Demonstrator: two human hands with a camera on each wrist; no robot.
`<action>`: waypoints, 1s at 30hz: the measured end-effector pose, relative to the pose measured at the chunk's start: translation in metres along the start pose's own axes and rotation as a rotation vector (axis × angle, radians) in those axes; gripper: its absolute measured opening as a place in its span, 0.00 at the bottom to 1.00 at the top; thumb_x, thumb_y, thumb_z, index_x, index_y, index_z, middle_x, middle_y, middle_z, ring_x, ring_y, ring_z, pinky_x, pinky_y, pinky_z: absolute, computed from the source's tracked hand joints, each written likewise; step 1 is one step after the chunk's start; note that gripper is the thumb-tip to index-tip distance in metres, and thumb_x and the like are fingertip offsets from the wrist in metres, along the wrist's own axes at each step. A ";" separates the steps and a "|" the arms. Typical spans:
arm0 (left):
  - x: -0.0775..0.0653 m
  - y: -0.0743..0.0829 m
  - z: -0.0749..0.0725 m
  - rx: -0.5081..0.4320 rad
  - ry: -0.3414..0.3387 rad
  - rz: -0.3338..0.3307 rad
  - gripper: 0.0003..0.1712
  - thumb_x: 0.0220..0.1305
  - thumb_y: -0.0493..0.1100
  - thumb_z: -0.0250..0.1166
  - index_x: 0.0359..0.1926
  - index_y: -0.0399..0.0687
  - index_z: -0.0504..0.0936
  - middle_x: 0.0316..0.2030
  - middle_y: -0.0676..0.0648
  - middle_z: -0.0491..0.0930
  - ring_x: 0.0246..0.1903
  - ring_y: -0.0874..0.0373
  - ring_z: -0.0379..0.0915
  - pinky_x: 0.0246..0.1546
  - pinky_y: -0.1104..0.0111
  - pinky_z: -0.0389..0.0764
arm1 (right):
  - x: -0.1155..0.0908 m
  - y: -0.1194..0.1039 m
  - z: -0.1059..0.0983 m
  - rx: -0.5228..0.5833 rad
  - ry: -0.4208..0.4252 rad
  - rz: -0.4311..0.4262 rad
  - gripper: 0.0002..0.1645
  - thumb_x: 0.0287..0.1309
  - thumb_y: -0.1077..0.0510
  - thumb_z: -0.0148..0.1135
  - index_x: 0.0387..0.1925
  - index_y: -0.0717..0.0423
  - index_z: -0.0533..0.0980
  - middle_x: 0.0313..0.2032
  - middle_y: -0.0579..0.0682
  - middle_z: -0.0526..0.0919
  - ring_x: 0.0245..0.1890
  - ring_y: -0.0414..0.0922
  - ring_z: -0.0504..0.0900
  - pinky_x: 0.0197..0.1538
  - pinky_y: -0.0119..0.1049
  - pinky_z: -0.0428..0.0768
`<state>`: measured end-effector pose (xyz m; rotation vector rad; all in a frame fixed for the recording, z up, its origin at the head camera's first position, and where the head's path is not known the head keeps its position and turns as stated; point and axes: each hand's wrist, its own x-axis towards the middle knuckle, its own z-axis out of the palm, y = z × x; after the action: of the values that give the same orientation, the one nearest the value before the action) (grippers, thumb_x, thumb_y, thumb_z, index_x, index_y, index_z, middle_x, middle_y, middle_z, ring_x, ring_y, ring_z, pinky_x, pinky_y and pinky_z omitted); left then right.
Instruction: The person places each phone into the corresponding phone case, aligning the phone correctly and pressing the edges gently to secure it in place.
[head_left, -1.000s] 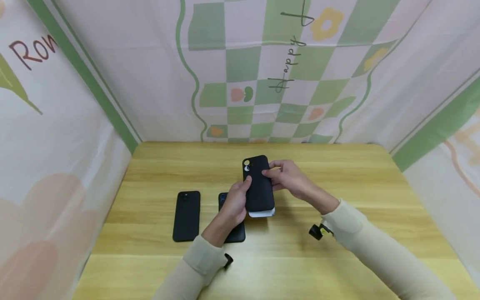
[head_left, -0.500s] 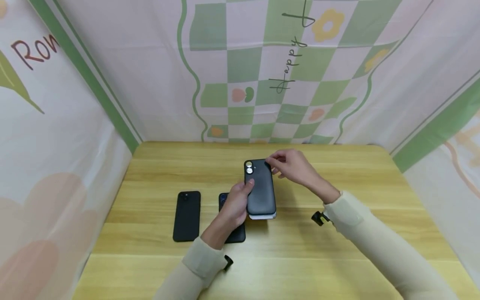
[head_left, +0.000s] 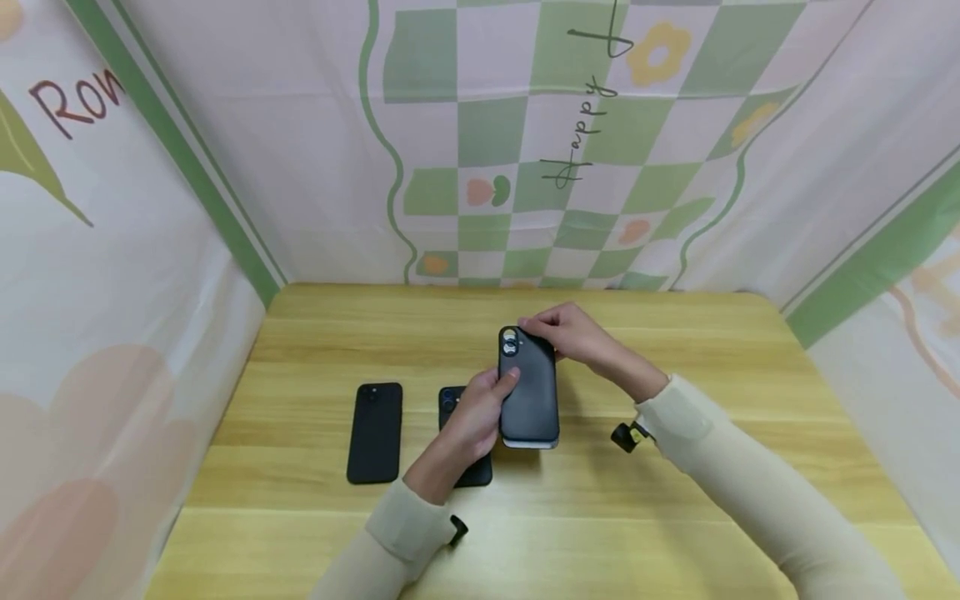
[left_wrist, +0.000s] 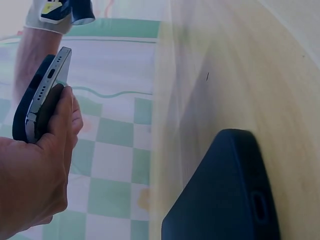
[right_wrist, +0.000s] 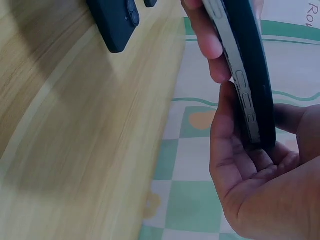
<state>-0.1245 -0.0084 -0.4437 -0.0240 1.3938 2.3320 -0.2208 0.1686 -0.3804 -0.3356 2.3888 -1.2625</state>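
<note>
A black phone case (head_left: 531, 400) lies over the back of a phone (left_wrist: 46, 92) with a silver metal frame. Along the bottom end, the frame sticks out past the case, as the head and left wrist views show. My left hand (head_left: 482, 408) grips the pair from the left side, thumb on the case's back. At the top right corner, my right hand (head_left: 576, 337) pinches the case and phone between thumb and fingers. The right wrist view shows the phone's side buttons outside the case (right_wrist: 255, 70). Most of the phone's screen is hidden.
On the wooden table (head_left: 645, 500), a black phone (head_left: 374, 433) lies at the left. Another black phone (head_left: 474, 473) lies partly under my left hand and forearm. A patterned curtain (head_left: 495, 133) hangs behind the table's far edge.
My right hand has shifted from the case's right side up to its top right corner. Both hands and the cased phone have moved slightly right and nearer. The phones on the table stay put.
</note>
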 end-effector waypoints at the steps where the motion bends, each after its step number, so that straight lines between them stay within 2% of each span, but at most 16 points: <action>1: 0.000 0.000 0.000 0.002 -0.001 -0.005 0.27 0.88 0.45 0.46 0.75 0.31 0.66 0.67 0.37 0.77 0.67 0.47 0.75 0.68 0.54 0.77 | -0.001 0.000 0.000 0.002 0.002 0.001 0.25 0.79 0.45 0.58 0.35 0.60 0.86 0.25 0.46 0.81 0.23 0.40 0.78 0.30 0.34 0.83; 6: 0.000 0.001 0.000 0.005 -0.010 -0.031 0.26 0.87 0.44 0.46 0.75 0.31 0.66 0.66 0.36 0.78 0.66 0.46 0.76 0.67 0.54 0.78 | -0.002 0.001 0.001 0.017 0.000 0.002 0.22 0.78 0.48 0.60 0.34 0.60 0.86 0.25 0.46 0.81 0.21 0.39 0.76 0.28 0.31 0.80; 14: 0.000 0.003 0.001 0.009 -0.020 -0.065 0.27 0.87 0.41 0.48 0.77 0.33 0.64 0.69 0.38 0.75 0.70 0.47 0.71 0.71 0.52 0.74 | -0.002 0.004 -0.001 0.003 0.006 -0.023 0.16 0.76 0.53 0.63 0.41 0.62 0.88 0.41 0.52 0.89 0.28 0.40 0.79 0.31 0.31 0.81; 21: 0.001 0.002 0.002 0.002 -0.024 -0.068 0.26 0.86 0.39 0.50 0.77 0.34 0.64 0.71 0.38 0.74 0.72 0.46 0.69 0.71 0.52 0.74 | -0.003 0.005 -0.003 0.013 -0.005 -0.024 0.15 0.75 0.56 0.64 0.49 0.64 0.88 0.42 0.53 0.90 0.29 0.40 0.81 0.32 0.31 0.81; 30: -0.001 -0.001 0.003 0.013 -0.034 -0.063 0.27 0.83 0.36 0.53 0.77 0.37 0.65 0.70 0.39 0.76 0.71 0.46 0.71 0.65 0.59 0.79 | -0.006 0.009 -0.005 0.091 -0.024 -0.045 0.15 0.74 0.59 0.66 0.51 0.68 0.86 0.40 0.54 0.91 0.31 0.40 0.85 0.35 0.33 0.85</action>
<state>-0.1227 -0.0059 -0.4427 -0.0238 1.3711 2.2615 -0.2174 0.1798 -0.3841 -0.3768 2.3071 -1.3739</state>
